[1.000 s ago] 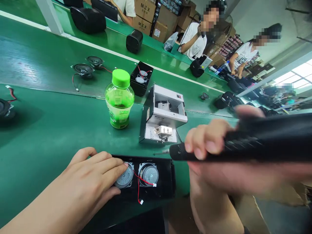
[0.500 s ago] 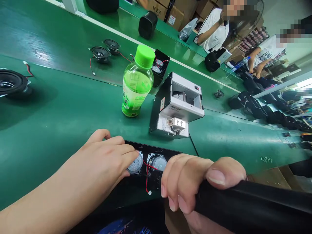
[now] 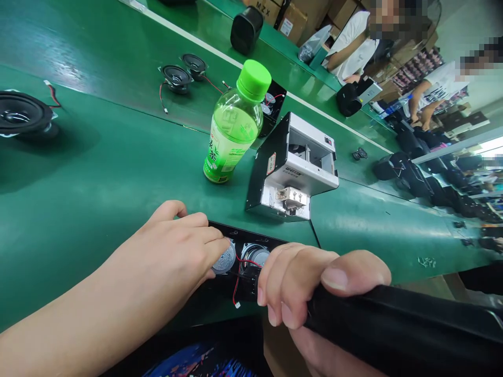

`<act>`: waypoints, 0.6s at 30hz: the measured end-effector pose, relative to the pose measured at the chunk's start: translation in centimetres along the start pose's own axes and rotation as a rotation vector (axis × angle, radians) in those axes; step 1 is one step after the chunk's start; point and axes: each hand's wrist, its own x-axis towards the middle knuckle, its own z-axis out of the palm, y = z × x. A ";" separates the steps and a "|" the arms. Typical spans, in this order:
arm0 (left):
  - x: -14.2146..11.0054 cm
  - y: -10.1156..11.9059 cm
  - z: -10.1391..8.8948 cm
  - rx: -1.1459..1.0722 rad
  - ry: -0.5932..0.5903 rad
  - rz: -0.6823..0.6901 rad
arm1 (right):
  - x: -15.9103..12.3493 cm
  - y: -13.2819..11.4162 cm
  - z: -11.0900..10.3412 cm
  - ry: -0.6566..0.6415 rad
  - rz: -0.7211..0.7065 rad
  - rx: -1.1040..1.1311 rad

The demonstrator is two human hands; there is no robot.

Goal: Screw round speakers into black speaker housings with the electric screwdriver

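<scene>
A black panel (image 3: 220, 285) lies at the bench's near edge, with two small speaker drivers set in it. My left hand (image 3: 184, 246) closes over its left end, fingertips at the left driver (image 3: 225, 260), partly covering it. Beside that sits the right driver (image 3: 257, 255), with red and black wires ending in a white plug (image 3: 237, 305). A thick black cylindrical tool, looking like an electric screwdriver (image 3: 393, 324), is wrapped in my right hand (image 3: 314, 288). Its tip points at the panel close to the right driver; my fingers hide where it touches.
Behind the panel stand a green-capped drink bottle (image 3: 233, 136) and a grey-black WEIXIN machine (image 3: 294, 167). Loose speakers (image 3: 176, 78) lie on the green bench (image 3: 118, 157), a larger speaker (image 3: 23, 115) at far left. Two people in white shirts are across the bench.
The view has shifted slightly, so the bottle and machine appear further right. Both hands keep their holds; the right hand and its tool sit a little lower and closer to the panel's right driver.
</scene>
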 end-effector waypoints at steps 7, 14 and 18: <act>0.1 0.1 0.1 -0.015 0.039 0.015 | -1.1 0.4 0.9 -0.062 -0.038 -0.063; -0.3 -0.1 0.4 0.035 0.041 0.039 | -2.0 1.5 1.6 0.009 -0.080 -0.032; -0.3 -0.1 0.3 0.024 0.055 0.046 | -2.8 2.7 2.4 0.074 -0.167 -0.026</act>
